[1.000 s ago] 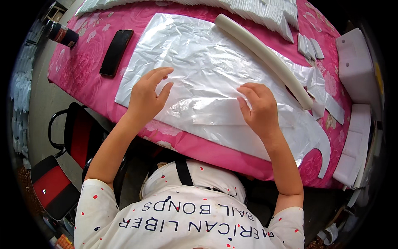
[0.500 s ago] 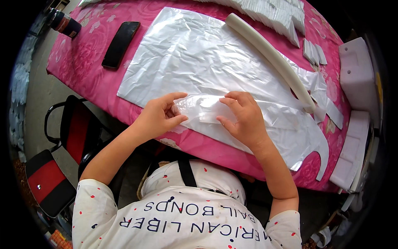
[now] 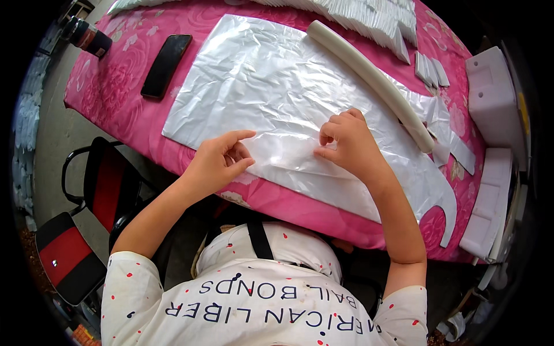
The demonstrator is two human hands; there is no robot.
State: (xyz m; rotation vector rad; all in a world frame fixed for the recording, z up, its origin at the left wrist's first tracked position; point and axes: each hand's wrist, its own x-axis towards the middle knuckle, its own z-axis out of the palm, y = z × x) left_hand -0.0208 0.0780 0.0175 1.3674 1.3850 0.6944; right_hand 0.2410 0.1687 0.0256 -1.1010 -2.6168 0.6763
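Table point(image 3: 133, 121) w/ pink floral cloth, runs diagonally across view. Grey floor to the left, w/ a black-and-red chair point(image 3: 107, 184) just below the table edge. Black phone point(image 3: 166, 65) lies flat on cloth, upper left; dark bottle point(image 3: 86, 36) near the far corner. White foam blocks point(image 3: 496, 98) at the right edge. Stack of white pieces point(image 3: 369, 17) along the far side.

Plastic sheet point(image 3: 271, 86): clear-whitish, crinkled, spread flat mid-table, near edge close to table front. Long white foam tube point(image 3: 369, 78) lies across its right part.

Left hand point(image 3: 216, 164) rests on sheet's near edge, fingers loosely curled, thumb & index apart, gripping nothing. Right hand point(image 3: 349, 144) curled, fingertips pinching the sheet.
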